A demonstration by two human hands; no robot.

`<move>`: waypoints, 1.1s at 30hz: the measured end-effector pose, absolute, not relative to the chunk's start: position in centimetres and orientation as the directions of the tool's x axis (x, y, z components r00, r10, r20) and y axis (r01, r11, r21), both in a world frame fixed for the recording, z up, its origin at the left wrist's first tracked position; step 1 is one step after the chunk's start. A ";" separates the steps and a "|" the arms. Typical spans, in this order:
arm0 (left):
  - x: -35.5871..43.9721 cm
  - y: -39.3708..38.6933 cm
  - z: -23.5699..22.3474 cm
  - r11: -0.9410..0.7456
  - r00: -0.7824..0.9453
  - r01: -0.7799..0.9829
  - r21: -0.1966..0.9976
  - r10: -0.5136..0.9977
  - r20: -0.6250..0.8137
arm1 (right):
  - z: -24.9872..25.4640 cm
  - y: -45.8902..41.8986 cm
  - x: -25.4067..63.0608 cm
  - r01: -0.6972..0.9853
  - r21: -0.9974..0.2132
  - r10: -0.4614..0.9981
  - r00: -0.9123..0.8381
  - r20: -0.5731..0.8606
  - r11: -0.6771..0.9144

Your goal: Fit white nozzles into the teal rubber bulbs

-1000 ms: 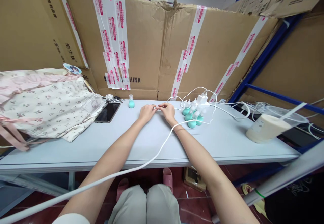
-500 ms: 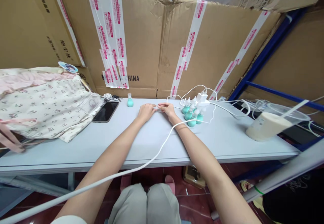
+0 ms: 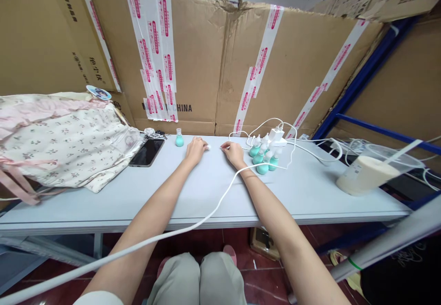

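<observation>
Over the middle of the table, my left hand (image 3: pixel 195 150) is closed in a pinch. A small white piece (image 3: pixel 208 147) sticks out at its fingertips. To the right, a short gap away, my right hand (image 3: pixel 233 152) also pinches; a tiny pale tip shows at its fingers, too small to name. Left of my left hand, one small teal bottle with a clear top (image 3: pixel 179 139) stands upright. Close by my right hand is a cluster of several teal bottles with whitish nozzle tops (image 3: pixel 262 168).
A white cable (image 3: pixel 193 228) crosses the view over my right forearm. A white charger block (image 3: pixel 276 134) sits behind the bottles. At left lie a phone (image 3: pixel 147 152) and a floral cloth bag (image 3: pixel 65 144); at right stands a cup with a straw (image 3: pixel 363 175). Cardboard (image 3: pixel 196 66) walls the back.
My hands, which were touching at the fingertips, have moved apart. The left shifted slightly left with the small white piece, the right slightly right. The view has tilted a little.
</observation>
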State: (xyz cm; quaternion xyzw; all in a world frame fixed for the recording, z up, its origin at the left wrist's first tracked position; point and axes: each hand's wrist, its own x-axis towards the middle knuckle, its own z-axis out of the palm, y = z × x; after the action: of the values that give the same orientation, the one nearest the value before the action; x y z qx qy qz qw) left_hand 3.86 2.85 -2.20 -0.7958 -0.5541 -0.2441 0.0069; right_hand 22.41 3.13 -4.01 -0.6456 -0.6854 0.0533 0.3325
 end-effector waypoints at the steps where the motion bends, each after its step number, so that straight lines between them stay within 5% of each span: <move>1: 3.8 2.9 -2.2 -0.380 0.257 0.883 0.276 0.882 0.394 | -4.0 3.1 22.4 0.853 -0.494 0.921 0.042 0.386 0.168; 14: 4.3 3.3 -3.5 -0.366 0.218 0.823 0.434 0.910 0.354 | -4.6 3.9 23.0 0.755 -0.625 0.940 0.033 0.340 0.200; 25: 6.5 6.4 -3.4 -0.274 0.114 0.771 0.575 0.948 0.298 | -4.4 5.7 20.7 0.812 -0.578 0.917 0.163 0.365 0.086; 33: 7.2 8.8 -4.6 -0.266 0.086 0.731 0.628 0.949 0.303 | -4.7 7.4 20.8 0.704 -0.708 0.937 0.213 0.278 0.050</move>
State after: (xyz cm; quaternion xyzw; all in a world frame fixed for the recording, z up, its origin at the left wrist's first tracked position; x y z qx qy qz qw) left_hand 7.22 8.77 -4.65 -0.7193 -0.5841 -0.3404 -0.1600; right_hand 20.82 7.42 -4.69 -0.6729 -0.6097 0.1484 0.3918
